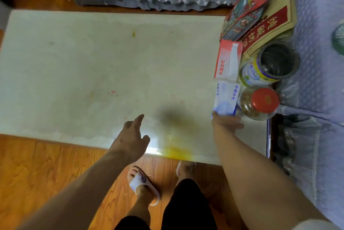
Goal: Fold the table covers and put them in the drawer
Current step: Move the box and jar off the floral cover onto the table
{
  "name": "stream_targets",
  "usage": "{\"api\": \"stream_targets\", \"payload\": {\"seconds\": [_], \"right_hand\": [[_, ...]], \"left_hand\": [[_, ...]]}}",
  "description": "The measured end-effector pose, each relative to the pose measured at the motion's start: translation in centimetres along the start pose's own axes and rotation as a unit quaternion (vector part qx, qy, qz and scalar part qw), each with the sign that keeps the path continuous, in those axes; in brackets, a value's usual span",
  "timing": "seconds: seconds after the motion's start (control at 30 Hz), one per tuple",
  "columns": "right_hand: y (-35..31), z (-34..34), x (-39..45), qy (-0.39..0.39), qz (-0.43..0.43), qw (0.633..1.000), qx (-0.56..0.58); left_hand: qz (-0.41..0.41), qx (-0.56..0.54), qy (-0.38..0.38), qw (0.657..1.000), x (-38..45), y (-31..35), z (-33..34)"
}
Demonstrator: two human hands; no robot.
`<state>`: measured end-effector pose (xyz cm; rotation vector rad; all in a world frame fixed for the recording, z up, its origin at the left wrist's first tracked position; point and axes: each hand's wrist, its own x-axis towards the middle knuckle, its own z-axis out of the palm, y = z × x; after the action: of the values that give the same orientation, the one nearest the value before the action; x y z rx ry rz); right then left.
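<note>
A pale, translucent table cover (104,66) lies flat over the low table, stained yellow near the front edge. My left hand (133,135) hovers over the cover's front edge, index finger stretched forward, holding nothing. My right hand (226,121) rests at the right end of the table with its fingers on the near end of a blue-and-white packet (227,97); whether it grips the packet is not plain. No drawer is in view.
At the table's right end stand a red-and-white box (228,60), a tin (268,66), a red-lidded jar (258,102) and printed bags (260,12). Lilac-covered sofas (320,43) border the back and right. My slippered feet (143,183) stand on the wooden floor.
</note>
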<state>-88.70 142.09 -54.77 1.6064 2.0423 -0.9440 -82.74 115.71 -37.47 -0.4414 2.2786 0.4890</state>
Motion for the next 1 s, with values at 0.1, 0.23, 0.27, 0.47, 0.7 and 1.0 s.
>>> {"api": "stream_targets", "payload": {"seconds": [0.1,0.23,0.27,0.47,0.7,1.0], "right_hand": [[-0.4,-0.5,0.1,-0.025,0.013,0.999,-0.045],[1.1,-0.9,-3.3,-0.085,-0.031,0.993,-0.078],[1.4,-0.9,-5.3,-0.083,-0.085,0.984,-0.131],[0.2,1.1,-23.6,-0.188,-0.382,0.841,-0.333],[0.4,8.5,-54.4,-0.17,-0.64,0.608,-0.437],[7.3,18.2,-92.4,-0.148,-0.822,0.351,-0.423]], "left_hand": [[0.021,0.025,0.027,0.999,-0.1,-0.9,-0.5],[-0.007,0.061,0.081,0.995,-1.9,-2.9,-1.8],[-0.016,0.066,0.086,0.994,-2.5,-3.8,-2.2],[-0.033,0.055,0.112,0.992,-8.0,-13.2,-6.1],[-0.064,0.014,0.225,0.972,-22.0,-35.4,-12.9],[-0.274,-0.063,0.423,0.861,-42.0,-63.9,-19.1]]}}
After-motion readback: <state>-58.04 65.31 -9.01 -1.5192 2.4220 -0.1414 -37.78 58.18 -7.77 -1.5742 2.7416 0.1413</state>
